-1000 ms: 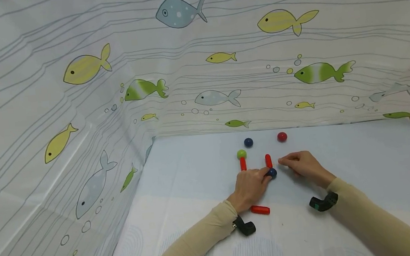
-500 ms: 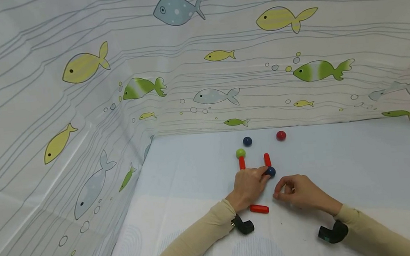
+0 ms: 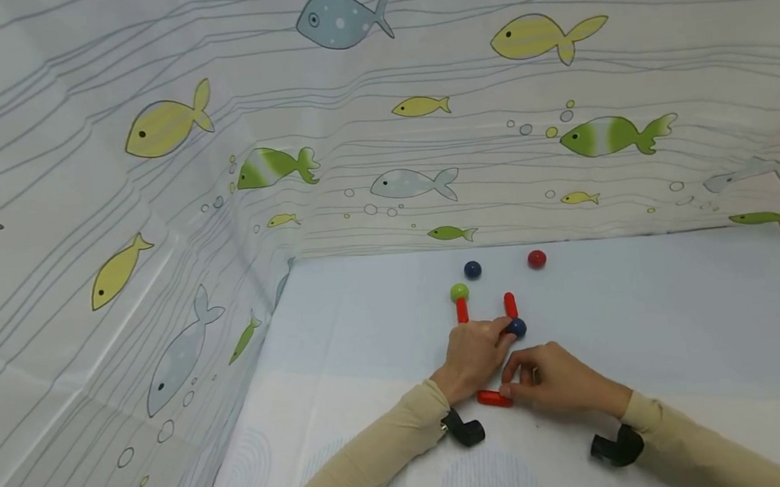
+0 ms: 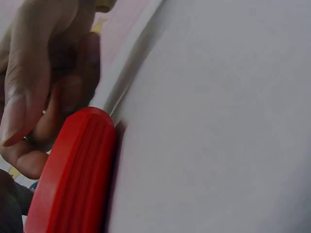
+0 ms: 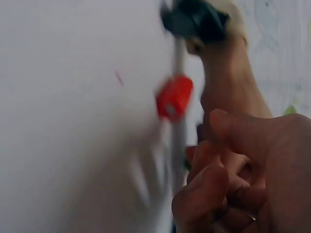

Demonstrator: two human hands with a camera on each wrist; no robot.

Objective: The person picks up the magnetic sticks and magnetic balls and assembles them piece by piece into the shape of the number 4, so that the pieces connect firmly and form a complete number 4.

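My left hand (image 3: 477, 354) pinches a dark blue ball (image 3: 518, 328) between thumb and fingers. The ball sits at the near end of a red rod (image 3: 510, 305). Close by on the left, a second red rod (image 3: 462, 310) meets a green ball (image 3: 460, 292); its near end is hidden behind the left hand. My right hand (image 3: 551, 381) is at the right end of a loose ridged red rod (image 3: 491, 398), (image 4: 80, 170) lying crosswise. In the right wrist view, that rod (image 5: 175, 97) is blurred and the loosely bent fingers stand apart from it.
Another dark blue ball (image 3: 473, 270) and a red ball (image 3: 536, 259) lie farther back on the pale table (image 3: 685, 309). A fish-printed curtain (image 3: 352, 145) rises behind the table and along its left side. Dark cameras (image 3: 466, 430) are strapped to both wrists.
My right hand has moved from beside the upper right rod toward me, then left to the loose red rod. The left hand stays on the blue ball.
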